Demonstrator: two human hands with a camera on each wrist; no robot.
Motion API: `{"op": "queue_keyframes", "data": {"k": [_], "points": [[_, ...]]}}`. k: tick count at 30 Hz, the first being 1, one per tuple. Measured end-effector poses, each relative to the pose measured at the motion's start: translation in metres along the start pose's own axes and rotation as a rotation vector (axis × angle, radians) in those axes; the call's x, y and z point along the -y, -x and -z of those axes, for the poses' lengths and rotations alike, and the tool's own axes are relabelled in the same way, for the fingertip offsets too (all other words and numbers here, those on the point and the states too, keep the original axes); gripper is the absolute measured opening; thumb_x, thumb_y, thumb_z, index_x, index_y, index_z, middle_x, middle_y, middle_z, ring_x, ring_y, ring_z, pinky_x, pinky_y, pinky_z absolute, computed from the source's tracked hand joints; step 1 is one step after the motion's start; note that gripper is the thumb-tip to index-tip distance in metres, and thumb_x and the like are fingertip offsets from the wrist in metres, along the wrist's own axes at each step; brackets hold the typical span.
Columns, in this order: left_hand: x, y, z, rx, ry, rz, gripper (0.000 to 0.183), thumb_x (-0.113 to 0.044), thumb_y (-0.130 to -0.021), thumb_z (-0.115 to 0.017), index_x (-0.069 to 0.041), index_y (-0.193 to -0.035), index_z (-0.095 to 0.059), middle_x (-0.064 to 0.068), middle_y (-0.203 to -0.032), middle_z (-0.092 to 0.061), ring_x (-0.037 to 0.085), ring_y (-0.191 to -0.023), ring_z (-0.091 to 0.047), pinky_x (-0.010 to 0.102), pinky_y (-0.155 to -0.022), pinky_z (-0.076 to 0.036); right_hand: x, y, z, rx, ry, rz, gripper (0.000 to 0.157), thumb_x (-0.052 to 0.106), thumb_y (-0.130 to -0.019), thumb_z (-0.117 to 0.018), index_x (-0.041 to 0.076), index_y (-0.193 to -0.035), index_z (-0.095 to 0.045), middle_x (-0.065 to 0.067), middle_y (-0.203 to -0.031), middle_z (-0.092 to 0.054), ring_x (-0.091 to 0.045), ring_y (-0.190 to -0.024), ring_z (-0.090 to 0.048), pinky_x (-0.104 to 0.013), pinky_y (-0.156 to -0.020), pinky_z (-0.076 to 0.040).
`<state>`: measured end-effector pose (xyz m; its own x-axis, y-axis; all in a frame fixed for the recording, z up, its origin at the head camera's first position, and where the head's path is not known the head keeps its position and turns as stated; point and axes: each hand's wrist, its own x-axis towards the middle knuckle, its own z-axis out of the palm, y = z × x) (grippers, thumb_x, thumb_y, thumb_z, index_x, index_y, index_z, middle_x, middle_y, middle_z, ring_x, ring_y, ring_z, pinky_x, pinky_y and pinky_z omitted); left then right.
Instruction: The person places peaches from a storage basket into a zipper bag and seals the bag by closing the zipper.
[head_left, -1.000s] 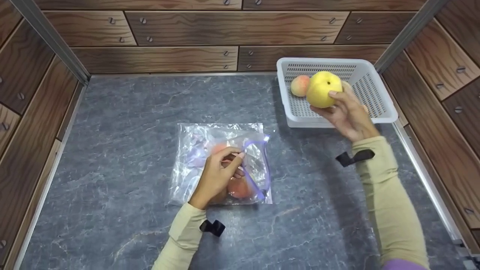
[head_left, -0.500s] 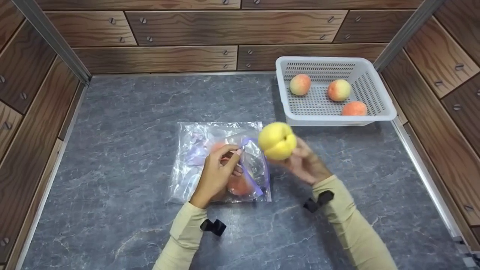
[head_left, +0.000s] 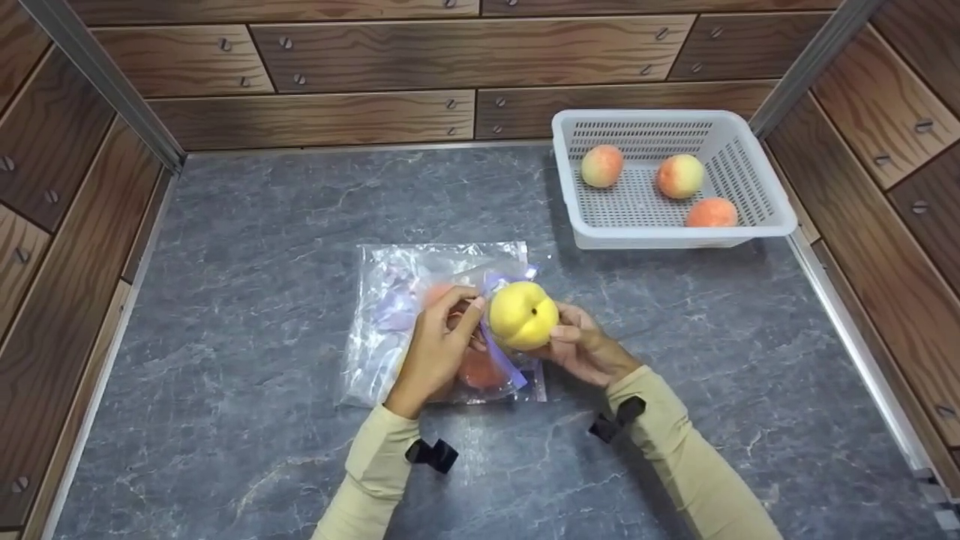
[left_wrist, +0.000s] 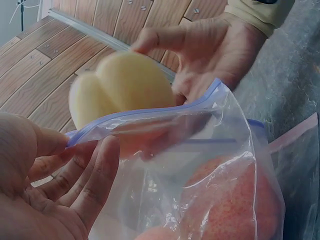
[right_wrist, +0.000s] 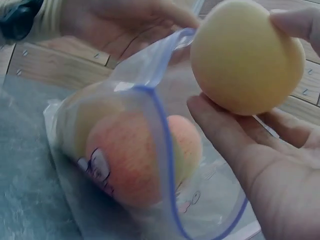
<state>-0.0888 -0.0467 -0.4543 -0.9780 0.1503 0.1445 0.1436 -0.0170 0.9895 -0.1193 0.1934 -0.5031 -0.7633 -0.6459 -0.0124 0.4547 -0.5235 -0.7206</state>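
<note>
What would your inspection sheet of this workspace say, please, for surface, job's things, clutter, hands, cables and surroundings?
Surface: grey marbled tabletop.
Job's things: yellow peach at the open mouth of a clear zip bag with purple seal; reddish peaches inside the bag; white basket with three more peaches.
Clutter: clear plastic beneath the zip bag, perhaps another bag; cannot tell.
Hands: left hand pinches the bag's mouth; right hand holds the yellow peach.
Cables: thin dark cord-like item in the left wrist view's upper left corner; too small to identify.
Surroundings: wood-patterned panels, metal rails.
</note>
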Motion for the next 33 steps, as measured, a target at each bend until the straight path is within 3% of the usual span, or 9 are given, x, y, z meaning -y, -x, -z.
{"op": "queue_keyframes", "data": {"k": [7,15,19,25,30,33], "points": [[-0.003,-0.002,-0.003,0.011,-0.021,-0.012,0.021,-0.012,-0.105,-0.056,0.006,-0.112,-0.064,0.014,-0.085,-0.065,0.02,-0.065,-0.063,0.037,-0.059,-0.062,-0.006,-0.01,-0.008,-0.179,0.162,-0.02,0.084,0.007,-0.088,-0.069,-0.017,-0.151,-0.019,-0.014,-0.127,-0.057,-0.023,-0.112,-0.061,-0.037,-0.101,-0.053],[-0.002,-0.002,-0.008,0.056,-0.046,-0.01,0.022,-0.012,-0.105,-0.056,0.006,-0.113,-0.065,0.014,-0.078,-0.065,0.024,-0.064,-0.065,0.037,-0.06,-0.062,-0.017,-0.023,-0.018,-0.305,0.308,-0.038,0.079,0.012,-0.093,-0.063,-0.014,-0.152,-0.018,-0.02,-0.13,-0.05,-0.023,-0.105,-0.064,-0.037,-0.093,-0.058],[-0.001,-0.002,-0.009,0.06,-0.063,-0.017,0.021,-0.012,-0.104,-0.057,0.006,-0.113,-0.066,0.013,-0.076,-0.066,0.026,-0.063,-0.066,0.037,-0.059,-0.062,-0.02,-0.028,-0.018,-0.369,0.411,-0.069,0.076,0.013,-0.095,-0.06,-0.011,-0.154,-0.019,-0.02,-0.128,-0.051,-0.021,-0.096,-0.067,-0.033,-0.082,-0.061],[0.002,-0.001,-0.01,0.065,-0.057,-0.017,0.022,-0.011,-0.104,-0.057,0.007,-0.113,-0.066,0.015,-0.079,-0.067,0.026,-0.065,-0.066,0.037,-0.06,-0.062,-0.022,-0.031,-0.019,-0.382,0.578,-0.068,0.071,0.009,-0.092,-0.063,-0.007,-0.152,-0.029,-0.018,-0.122,-0.054,-0.017,-0.083,-0.066,-0.026,-0.069,-0.06],[0.001,-0.004,-0.01,0.057,-0.045,-0.026,0.021,-0.009,-0.104,-0.056,0.008,-0.113,-0.065,0.015,-0.082,-0.066,0.025,-0.066,-0.066,0.037,-0.061,-0.062,-0.018,-0.035,-0.024,-0.363,0.816,-0.006,0.07,0.005,-0.086,-0.07,-0.007,-0.147,-0.038,-0.024,-0.134,-0.048,-0.019,-0.091,-0.065,-0.026,-0.075,-0.059],[-0.001,-0.006,-0.01,0.053,-0.047,-0.034,0.021,-0.008,-0.104,-0.056,0.008,-0.113,-0.065,0.015,-0.084,-0.066,0.025,-0.067,-0.066,0.036,-0.061,-0.062,-0.015,-0.037,-0.026,-0.355,0.881,0.013,0.068,0.001,-0.083,-0.071,-0.009,-0.143,-0.041,-0.027,-0.132,-0.049,-0.021,-0.094,-0.064,-0.025,-0.078,-0.059]]}}
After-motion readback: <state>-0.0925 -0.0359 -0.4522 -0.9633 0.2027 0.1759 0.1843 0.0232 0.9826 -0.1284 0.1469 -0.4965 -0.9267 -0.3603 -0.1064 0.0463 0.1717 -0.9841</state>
